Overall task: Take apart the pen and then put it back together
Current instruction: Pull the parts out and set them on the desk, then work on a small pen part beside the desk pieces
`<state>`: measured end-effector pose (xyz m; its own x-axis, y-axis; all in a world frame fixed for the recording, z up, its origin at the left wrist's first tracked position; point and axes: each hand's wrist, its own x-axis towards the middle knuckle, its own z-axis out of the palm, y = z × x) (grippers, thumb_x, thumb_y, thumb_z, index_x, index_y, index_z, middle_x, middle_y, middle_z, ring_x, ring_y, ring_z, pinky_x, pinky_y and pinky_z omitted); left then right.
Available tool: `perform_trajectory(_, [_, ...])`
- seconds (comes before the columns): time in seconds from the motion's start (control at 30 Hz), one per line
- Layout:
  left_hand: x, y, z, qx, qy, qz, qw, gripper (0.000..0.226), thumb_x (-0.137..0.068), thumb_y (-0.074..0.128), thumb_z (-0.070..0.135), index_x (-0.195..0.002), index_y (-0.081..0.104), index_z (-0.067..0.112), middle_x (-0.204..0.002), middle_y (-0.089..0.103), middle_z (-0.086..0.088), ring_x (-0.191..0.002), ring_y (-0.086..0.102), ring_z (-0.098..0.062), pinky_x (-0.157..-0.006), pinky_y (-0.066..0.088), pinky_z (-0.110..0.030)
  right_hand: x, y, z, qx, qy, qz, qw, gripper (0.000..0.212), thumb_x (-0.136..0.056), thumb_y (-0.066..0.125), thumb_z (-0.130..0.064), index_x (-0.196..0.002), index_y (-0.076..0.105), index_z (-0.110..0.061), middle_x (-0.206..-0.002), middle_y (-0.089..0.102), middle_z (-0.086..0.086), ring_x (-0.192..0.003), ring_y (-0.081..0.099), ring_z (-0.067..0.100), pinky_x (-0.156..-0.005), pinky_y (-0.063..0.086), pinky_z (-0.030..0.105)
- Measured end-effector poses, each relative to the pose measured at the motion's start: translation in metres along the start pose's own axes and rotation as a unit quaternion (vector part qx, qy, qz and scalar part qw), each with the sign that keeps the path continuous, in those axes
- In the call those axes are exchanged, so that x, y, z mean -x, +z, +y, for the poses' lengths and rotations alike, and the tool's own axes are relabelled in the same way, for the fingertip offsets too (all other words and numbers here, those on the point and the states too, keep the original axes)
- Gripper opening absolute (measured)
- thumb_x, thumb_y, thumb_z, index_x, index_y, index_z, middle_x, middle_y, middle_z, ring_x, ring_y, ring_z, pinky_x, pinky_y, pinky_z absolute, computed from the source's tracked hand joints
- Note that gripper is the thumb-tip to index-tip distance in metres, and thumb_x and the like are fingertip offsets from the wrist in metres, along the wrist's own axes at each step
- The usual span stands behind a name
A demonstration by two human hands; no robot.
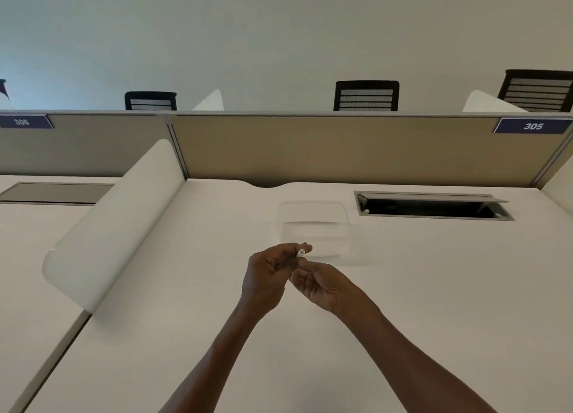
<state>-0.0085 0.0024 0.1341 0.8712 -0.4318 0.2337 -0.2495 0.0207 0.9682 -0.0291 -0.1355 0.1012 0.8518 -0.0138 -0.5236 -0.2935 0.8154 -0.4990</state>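
Both hands meet above the middle of the white desk (186,335). My left hand (268,273) is closed around a white pen (301,253); only its short tubular end shows, sticking out between thumb and fingertips. My right hand (319,284) is just below and to the right, fingers curled towards the pen's end and touching or nearly touching it. The remainder of the pen is hidden inside the hands, and I cannot tell whether my right hand holds a separate part.
A clear plastic tray (313,223) lies on the desk just beyond the hands. An open cable hatch (434,206) is set in the desk at the back right. A white curved divider (114,223) stands on the left, a tan partition (341,149) behind.
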Motion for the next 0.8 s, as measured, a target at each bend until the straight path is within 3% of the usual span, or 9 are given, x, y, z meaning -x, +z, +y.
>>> perform_trajectory(0.03, [0.0, 0.0, 0.001, -0.001, 0.007, -0.005, 1.0, 0.024, -0.086, 0.063, -0.01, -0.102, 0.073, 0.005, -0.105, 0.076, 0.001, -0.105, 0.069, -0.012, -0.087, 0.053, -0.022, 0.002, 0.001, -0.001, -0.014, 0.0, 0.0, 1.0, 0.005, -0.086, 0.059, 0.007, -0.087, 0.064, 0.008, -0.081, 0.068, 0.02, -0.067, 0.068, 0.023, -0.055, 0.057, 0.021])
perform_trajectory(0.1, [0.0, 0.0, 0.001, 0.001, 0.016, -0.017, 1.0, 0.026, -0.085, 0.063, -0.011, -0.102, 0.073, 0.006, -0.105, 0.076, 0.001, -0.107, 0.069, -0.014, -0.091, 0.054, -0.025, 0.003, 0.0, -0.003, -0.03, 0.009, -0.005, 0.999, 0.022, -0.09, 0.052, 0.01, -0.075, 0.068, 0.01, -0.072, 0.067, 0.018, -0.055, 0.067, 0.02, -0.049, 0.055, 0.02])
perform_trajectory(0.2, [0.0, 0.0, 0.0, 0.016, 0.023, -0.024, 0.999, 0.027, -0.085, 0.062, -0.012, -0.104, 0.073, 0.004, -0.106, 0.076, 0.002, -0.108, 0.068, -0.014, -0.091, 0.054, -0.026, 0.002, -0.002, -0.004, -0.038, 0.01, -0.016, 0.999, 0.034, -0.09, 0.051, 0.011, -0.063, 0.072, 0.01, -0.074, 0.066, 0.017, -0.055, 0.067, 0.02, -0.047, 0.054, 0.019])
perform_trajectory(0.37, [-0.002, -0.001, -0.014, 0.001, 0.016, -0.004, 1.0, 0.037, -0.084, 0.069, -0.004, -0.118, 0.069, 0.011, -0.118, 0.071, 0.004, -0.113, 0.065, -0.01, -0.095, 0.05, -0.023, 0.001, -0.007, -0.007, -0.093, 0.009, -0.01, 0.996, 0.014, -0.09, 0.056, 0.006, -0.083, 0.067, 0.011, -0.078, 0.066, 0.02, -0.059, 0.068, 0.021, -0.049, 0.057, 0.023])
perform_trajectory(0.43, [-0.005, -0.006, -0.029, -0.064, 0.016, 0.018, 0.998, 0.043, -0.085, 0.072, 0.006, -0.125, 0.065, 0.018, -0.126, 0.066, 0.008, -0.121, 0.058, -0.003, -0.101, 0.045, -0.021, -0.002, -0.011, -0.009, -0.096, -0.009, 0.006, 0.995, 0.011, -0.089, 0.058, 0.003, -0.091, 0.065, 0.011, -0.076, 0.068, 0.02, -0.062, 0.07, 0.021, -0.054, 0.059, 0.023])
perform_trajectory(0.53, [-0.006, -0.017, -0.054, -0.199, 0.008, 0.056, 0.978, 0.047, -0.09, 0.068, 0.02, -0.136, 0.055, 0.019, -0.132, 0.054, 0.015, -0.126, 0.046, 0.004, -0.099, 0.033, -0.003, -0.01, -0.021, -0.014, -0.103, -0.032, 0.033, 0.994, 0.015, -0.089, 0.059, 0.001, -0.1, 0.061, 0.011, -0.08, 0.066, 0.019, -0.063, 0.071, 0.021, -0.052, 0.058, 0.021])
perform_trajectory(0.57, [-0.006, -0.021, -0.064, -0.241, 0.005, 0.061, 0.969, 0.05, -0.093, 0.064, 0.023, -0.14, 0.05, 0.017, -0.137, 0.05, 0.012, -0.13, 0.043, 0.001, -0.101, 0.03, -0.005, -0.011, -0.024, -0.016, -0.102, -0.04, 0.045, 0.993, 0.016, -0.088, 0.06, 0.001, -0.101, 0.061, 0.011, -0.084, 0.065, 0.018, -0.063, 0.07, 0.02, -0.052, 0.057, 0.02])
perform_trajectory(0.67, [-0.005, -0.032, -0.098, -0.335, -0.022, 0.03, 0.942, 0.061, -0.099, 0.052, 0.033, -0.151, 0.029, 0.013, -0.158, 0.028, 0.0, -0.147, 0.018, -0.012, -0.117, 0.02, -0.028, -0.014, -0.032, -0.019, -0.094, -0.059, 0.085, 0.99, 0.01, -0.087, 0.062, 0.003, -0.094, 0.062, 0.01, -0.089, 0.062, 0.019, -0.062, 0.07, 0.022, -0.052, 0.058, 0.021])
perform_trajectory(0.8, [-0.003, -0.045, -0.138, -0.404, -0.06, -0.017, 0.912, 0.074, -0.099, 0.045, 0.042, -0.154, 0.008, 0.01, -0.163, -0.001, -0.002, -0.15, -0.008, -0.016, -0.12, 0.0, -0.033, -0.016, -0.039, -0.019, -0.083, -0.064, 0.104, 0.989, 0.007, -0.086, 0.063, 0.003, -0.09, 0.062, 0.009, -0.09, 0.062, 0.02, -0.062, 0.069, 0.022, -0.053, 0.058, 0.021])
